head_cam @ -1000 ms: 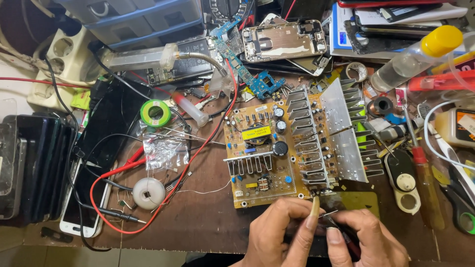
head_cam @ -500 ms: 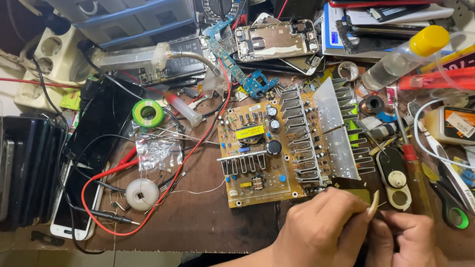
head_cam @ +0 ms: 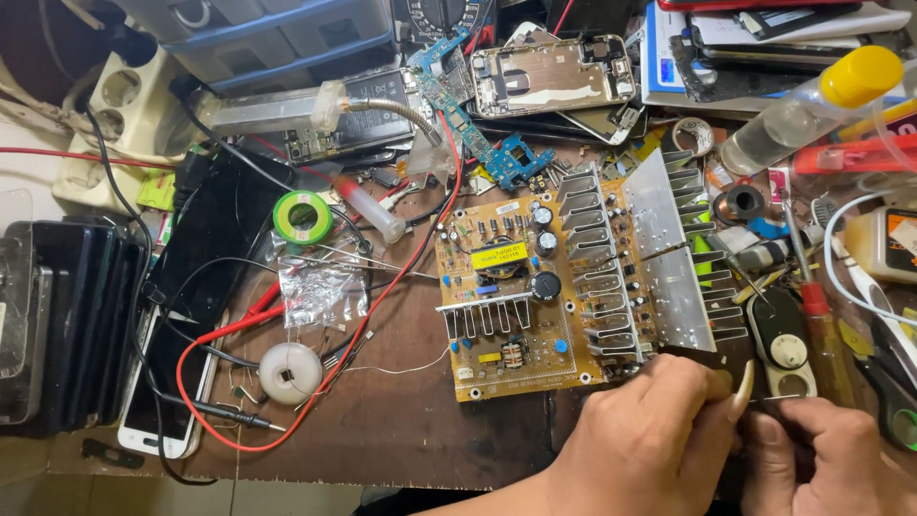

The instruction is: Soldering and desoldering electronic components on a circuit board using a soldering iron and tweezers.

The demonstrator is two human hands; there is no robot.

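Okay, head view only: left hand (head_cam: 654,435) at about 5 o'clock of the frame, curled tight with knuckles up, thumbnail raised, sitting right at the lower right corner of the circuit board (head_cam: 544,287); whatever it pinches is hidden under the fingers, so can't tell what it grips. Right hand (head_cam: 812,459) just beside it at 3 o'clock, also curled, contents hidden too. Circuit board lies flat on the tabletop (head_cam: 401,430) at frame centre, yellow-brown, with finned aluminium heatsinks (head_cam: 659,248) along its right side, touching or nearly touching the left hand. Red wire (head_cam: 382,287) loops from 12 o'clock of the board down past its left edge to a white solder spool (head_cam: 289,371) at 9 o'clock. Green spool (head_cam: 303,218) at 10 o'clock, screwdriver with red handle (head_cam: 817,306) at 3 o'clock, clear bottle with yellow cap (head_cam: 812,110) at 1 o'clock. Risks, as I judge it: both hands crowd the fin edges, so a slip could scrape a knuckle or shove the board; loose leads could snag and drag clutter.
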